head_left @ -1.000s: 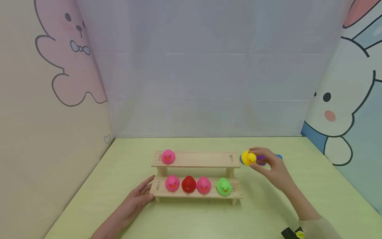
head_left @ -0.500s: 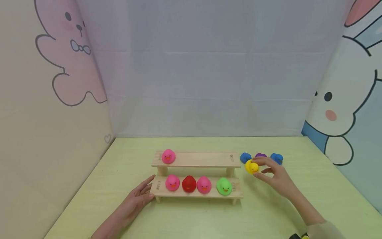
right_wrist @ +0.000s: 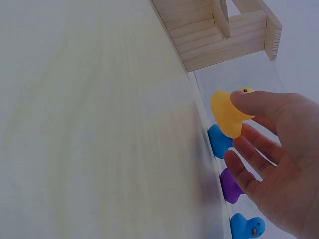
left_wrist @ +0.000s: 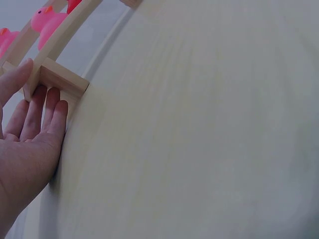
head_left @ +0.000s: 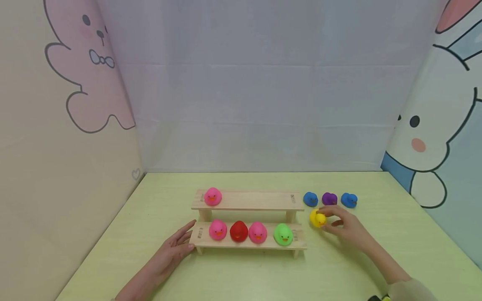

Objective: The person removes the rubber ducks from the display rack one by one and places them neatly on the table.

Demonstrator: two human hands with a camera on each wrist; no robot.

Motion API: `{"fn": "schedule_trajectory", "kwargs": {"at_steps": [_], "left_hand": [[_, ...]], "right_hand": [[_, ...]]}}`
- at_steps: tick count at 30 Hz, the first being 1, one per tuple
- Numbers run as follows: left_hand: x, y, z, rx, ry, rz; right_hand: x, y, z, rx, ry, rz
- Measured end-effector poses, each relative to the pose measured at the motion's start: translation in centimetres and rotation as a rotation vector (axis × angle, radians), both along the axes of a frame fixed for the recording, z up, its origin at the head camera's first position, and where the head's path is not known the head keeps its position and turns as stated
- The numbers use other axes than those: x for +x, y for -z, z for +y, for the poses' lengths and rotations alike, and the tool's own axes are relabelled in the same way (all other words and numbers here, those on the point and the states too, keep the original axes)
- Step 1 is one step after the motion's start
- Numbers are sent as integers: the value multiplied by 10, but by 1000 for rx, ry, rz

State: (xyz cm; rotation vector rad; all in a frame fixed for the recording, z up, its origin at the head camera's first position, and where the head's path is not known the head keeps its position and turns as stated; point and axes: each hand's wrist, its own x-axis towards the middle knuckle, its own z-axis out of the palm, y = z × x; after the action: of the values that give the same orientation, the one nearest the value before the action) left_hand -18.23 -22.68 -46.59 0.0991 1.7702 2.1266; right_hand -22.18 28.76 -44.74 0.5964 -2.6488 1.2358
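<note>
Fingers of my right hand [head_left: 346, 228] pinch the yellow duck [head_left: 316, 218], now drawn nearer but still off the rack [head_left: 270, 239] my left hand [head_left: 174, 250] grips.

Before you spreads a pale yellow-green counter [head_left: 248, 276]; on it stands a wooden shelf [head_left: 246, 200], a pink duck [head_left: 213, 197] on its upper board [head_left: 260, 200]; two other pink ducks [head_left: 257, 233], a red duck [head_left: 239, 231] and a green duck [head_left: 283, 234] on its lower board [head_left: 203, 237]; to your right, two blue ducks [head_left: 310, 199] flank a purple duck [head_left: 329, 198] on the counter.
</note>
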Motion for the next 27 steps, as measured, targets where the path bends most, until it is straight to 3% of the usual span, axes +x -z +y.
{"fn": "schedule_trajectory", "kwargs": {"at_steps": [6, 13, 27], "left_hand": [[0, 1, -1, 8, 8, 14], [0, -2, 1, -2, -12, -2], [0, -1, -1, 25, 6, -1]], "right_hand": [[0, 3, 1, 33, -40, -78], [-2, 2, 1, 51, -27, -178], [-3, -1, 0, 80, -8, -173]]}}
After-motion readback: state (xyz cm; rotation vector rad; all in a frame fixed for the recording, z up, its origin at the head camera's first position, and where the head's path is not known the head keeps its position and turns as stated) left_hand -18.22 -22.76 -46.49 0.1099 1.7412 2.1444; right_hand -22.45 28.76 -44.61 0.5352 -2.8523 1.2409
